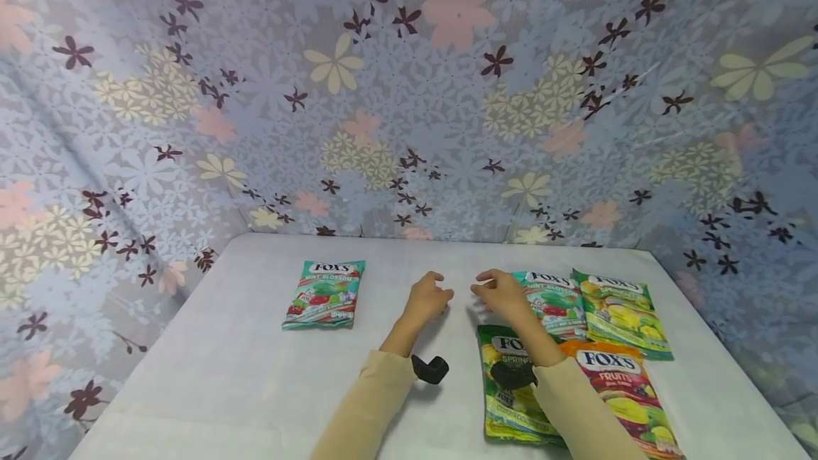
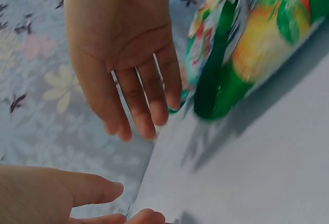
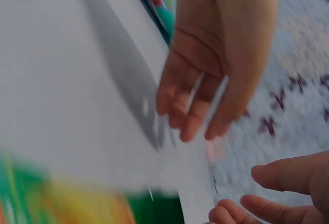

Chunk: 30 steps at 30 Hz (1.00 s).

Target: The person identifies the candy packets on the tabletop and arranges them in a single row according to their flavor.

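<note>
1. Nearest, a green Fox's Spring Tea bag and a Fox's Fruits bag lie on the white table, under the right forearm.
2. The left hand and the right hand hover close together, each grip released and holding nothing.
3. A Fox's Mint Blossom bag lies just beside the right hand.
4. Another Mint Blossom bag lies apart, far left.

Both hands are held empty over the white table, fingers loosely spread. Nearest the right hand, a teal Fox's mint pouch is laid flat, just beside it and partly overlapped by a green-yellow pouch. A green pouch and an orange fruits pouch are laid under the right forearm. Left of the left hand, well apart, another mint pouch is laid alone.
</note>
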### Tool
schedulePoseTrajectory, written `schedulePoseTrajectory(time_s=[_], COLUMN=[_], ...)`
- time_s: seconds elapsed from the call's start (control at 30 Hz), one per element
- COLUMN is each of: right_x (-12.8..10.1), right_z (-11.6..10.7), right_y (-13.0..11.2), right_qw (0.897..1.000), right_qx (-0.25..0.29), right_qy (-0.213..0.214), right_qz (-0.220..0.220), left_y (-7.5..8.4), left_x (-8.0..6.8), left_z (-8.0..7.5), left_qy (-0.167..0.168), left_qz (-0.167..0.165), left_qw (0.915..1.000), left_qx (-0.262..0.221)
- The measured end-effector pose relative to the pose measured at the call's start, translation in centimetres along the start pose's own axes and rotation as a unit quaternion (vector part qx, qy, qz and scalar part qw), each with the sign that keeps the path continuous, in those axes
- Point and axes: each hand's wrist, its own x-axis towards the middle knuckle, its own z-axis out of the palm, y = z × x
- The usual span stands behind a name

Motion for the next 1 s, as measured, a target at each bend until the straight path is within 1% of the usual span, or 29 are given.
schedulePoseTrajectory(time_s=[0.07,0.2,0.3,0.4,0.5,0.6,0.7,0.83,1.0], right_x=[-0.3,-1.0,-1.6,-2.1,-2.6,-3.1,-3.5,-3.8,-3.7], right_z=[-1.4,-4.1,-5.8,-7.1,-7.9,-8.5,-9.0,-9.6,-10.3], right_y=[0.8,2.2,3.2,4.0,4.8,5.4,5.9,6.6,7.4], right_qw=[1.000,0.999,0.998,0.996,0.994,0.992,0.991,0.988,0.986], right_qx=[-0.005,-0.020,-0.032,-0.051,-0.065,-0.083,-0.087,-0.104,-0.121], right_qy=[0.009,0.033,0.046,0.059,0.067,0.072,0.072,0.077,0.067], right_qz=[0.014,0.022,0.030,0.049,0.063,0.064,0.072,0.089,0.097], left_y=[0.6,1.7,2.2,2.6,2.9,3.0,3.3,3.9,4.4], left_x=[0.2,0.4,0.6,0.7,0.7,0.8,0.8,0.7,0.7], left_z=[1.0,2.7,3.7,4.4,5.1,5.8,6.4,7.1,8.0], left_qy=[-0.009,-0.024,-0.037,-0.050,-0.058,-0.062,-0.072,-0.086,-0.089], left_qz=[0.003,0.015,0.019,0.017,0.019,0.024,0.029,0.028,0.026], left_qw=[0.9999,0.9994,0.9990,0.9984,0.9973,0.9959,0.9945,0.9938,0.9941], left_qx=[0.011,0.021,0.018,0.021,0.039,0.061,0.070,0.065,0.058])
